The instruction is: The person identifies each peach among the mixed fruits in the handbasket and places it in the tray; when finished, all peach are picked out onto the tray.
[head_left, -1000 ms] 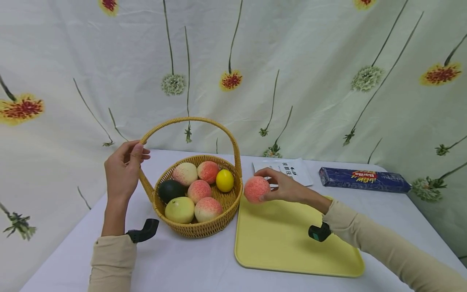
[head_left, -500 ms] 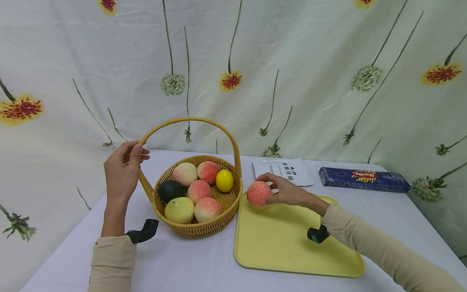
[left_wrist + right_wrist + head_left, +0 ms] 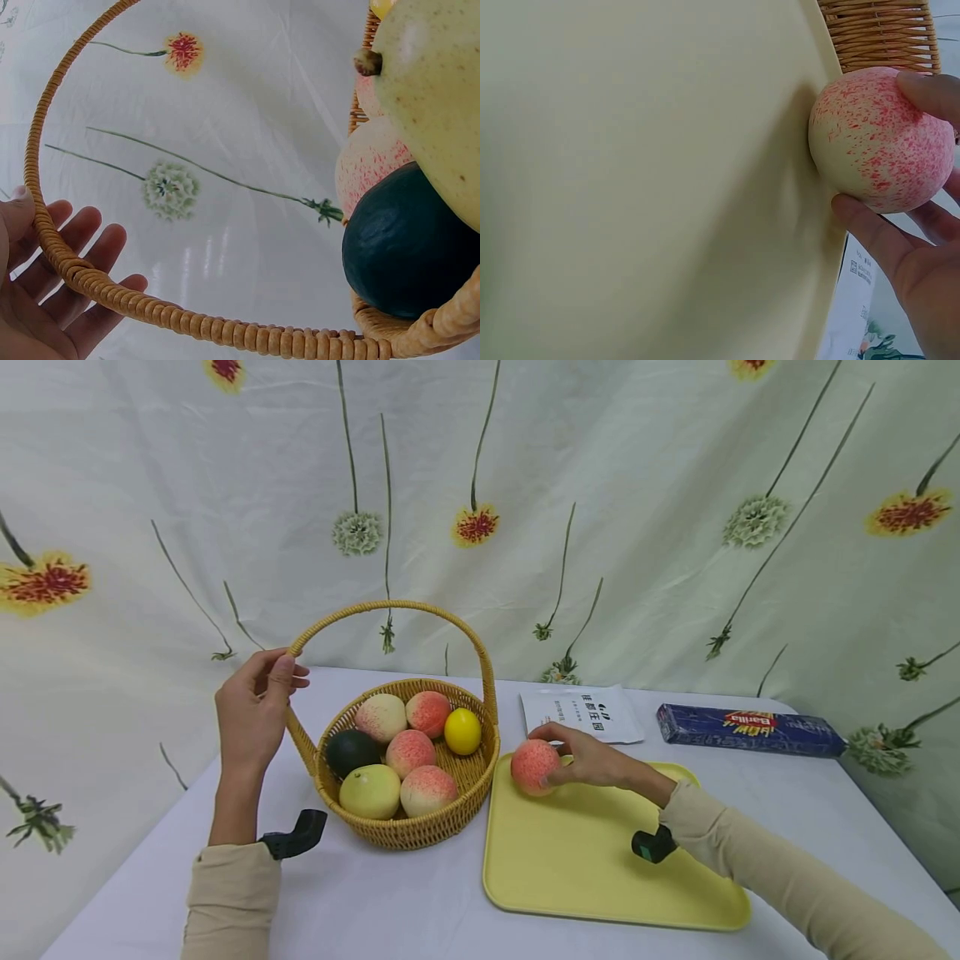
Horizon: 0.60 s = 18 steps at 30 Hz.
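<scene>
A wicker basket (image 3: 442,814) with a tall handle (image 3: 150,307) holds several peaches, a lemon (image 3: 462,731), a dark green fruit (image 3: 409,240) and a pale pear (image 3: 370,791). My left hand (image 3: 253,710) is wrapped around the handle's left side, thumb in front and fingers behind. My right hand (image 3: 581,758) grips a pink-speckled peach (image 3: 534,767), its underside resting on the far left corner of the yellow tray (image 3: 600,868). In the right wrist view the peach (image 3: 874,142) touches the tray's rim (image 3: 825,247) beside the basket wall (image 3: 877,30).
A white pouch (image 3: 581,712) lies behind the tray, and a blue pasta box (image 3: 750,729) lies at the back right. A flowered cloth hangs behind the white table. The tray carries nothing but the peach.
My right hand has lowered the peach slightly rightward, from just above the tray's corner down onto it. The left hand and basket have stayed still.
</scene>
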Tool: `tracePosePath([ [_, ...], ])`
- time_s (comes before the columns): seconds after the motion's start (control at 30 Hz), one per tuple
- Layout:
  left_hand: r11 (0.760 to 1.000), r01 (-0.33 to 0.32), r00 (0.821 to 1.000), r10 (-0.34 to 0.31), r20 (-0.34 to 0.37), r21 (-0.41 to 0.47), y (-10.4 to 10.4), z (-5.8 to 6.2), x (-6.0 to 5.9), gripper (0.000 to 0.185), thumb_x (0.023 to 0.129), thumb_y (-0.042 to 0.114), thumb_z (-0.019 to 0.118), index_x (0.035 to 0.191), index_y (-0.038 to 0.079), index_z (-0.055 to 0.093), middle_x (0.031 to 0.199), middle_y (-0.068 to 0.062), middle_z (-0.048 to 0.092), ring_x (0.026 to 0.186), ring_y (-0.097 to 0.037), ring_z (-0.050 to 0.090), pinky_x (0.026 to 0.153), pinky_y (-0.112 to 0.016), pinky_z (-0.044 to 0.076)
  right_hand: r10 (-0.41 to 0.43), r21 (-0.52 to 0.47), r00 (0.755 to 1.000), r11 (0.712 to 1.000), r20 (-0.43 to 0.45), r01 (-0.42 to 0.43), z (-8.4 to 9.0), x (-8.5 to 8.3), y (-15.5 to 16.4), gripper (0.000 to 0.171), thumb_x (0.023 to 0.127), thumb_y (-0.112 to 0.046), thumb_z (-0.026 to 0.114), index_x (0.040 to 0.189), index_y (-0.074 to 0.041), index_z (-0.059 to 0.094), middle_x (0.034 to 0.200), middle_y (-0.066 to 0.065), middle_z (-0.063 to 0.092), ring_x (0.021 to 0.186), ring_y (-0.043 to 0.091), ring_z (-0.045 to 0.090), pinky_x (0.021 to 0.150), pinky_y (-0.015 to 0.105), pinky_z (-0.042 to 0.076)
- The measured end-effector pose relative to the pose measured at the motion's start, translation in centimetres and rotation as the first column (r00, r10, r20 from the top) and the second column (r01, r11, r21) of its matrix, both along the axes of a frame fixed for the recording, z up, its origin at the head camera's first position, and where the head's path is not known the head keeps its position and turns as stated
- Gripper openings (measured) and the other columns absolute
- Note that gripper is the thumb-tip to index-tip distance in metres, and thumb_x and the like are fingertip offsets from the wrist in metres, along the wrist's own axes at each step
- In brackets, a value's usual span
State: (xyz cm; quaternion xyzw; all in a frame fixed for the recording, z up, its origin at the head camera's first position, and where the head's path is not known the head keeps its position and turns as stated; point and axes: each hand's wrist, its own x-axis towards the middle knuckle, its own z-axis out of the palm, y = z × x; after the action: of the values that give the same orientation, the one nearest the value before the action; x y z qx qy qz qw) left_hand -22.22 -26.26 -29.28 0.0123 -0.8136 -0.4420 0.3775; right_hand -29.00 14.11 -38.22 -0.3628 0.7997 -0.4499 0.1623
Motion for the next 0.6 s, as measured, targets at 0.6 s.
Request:
tracePosePath([
  [0.6, 1.0, -0.002, 1.0, 0.002, 0.019, 0.001, 0.05, 0.03, 0.02, 0.039, 0.099, 0.036, 0.049, 0.12, 0.007, 0.063, 0.096, -0.002, 0.066, 0.082, 0.002, 0.061, 0.077, -0.008, 0.047, -0.009, 0.04, 0.999, 0.999, -0.033, 0.01, -0.17, 0.58, -0.73, 0.067, 0.08, -0.011, 0.07, 0.138, 0.003, 0.04, 0.139, 0.022, 0.044, 0.111, 0.033, 0.053, 0.083, 0.035, 0.053],
])
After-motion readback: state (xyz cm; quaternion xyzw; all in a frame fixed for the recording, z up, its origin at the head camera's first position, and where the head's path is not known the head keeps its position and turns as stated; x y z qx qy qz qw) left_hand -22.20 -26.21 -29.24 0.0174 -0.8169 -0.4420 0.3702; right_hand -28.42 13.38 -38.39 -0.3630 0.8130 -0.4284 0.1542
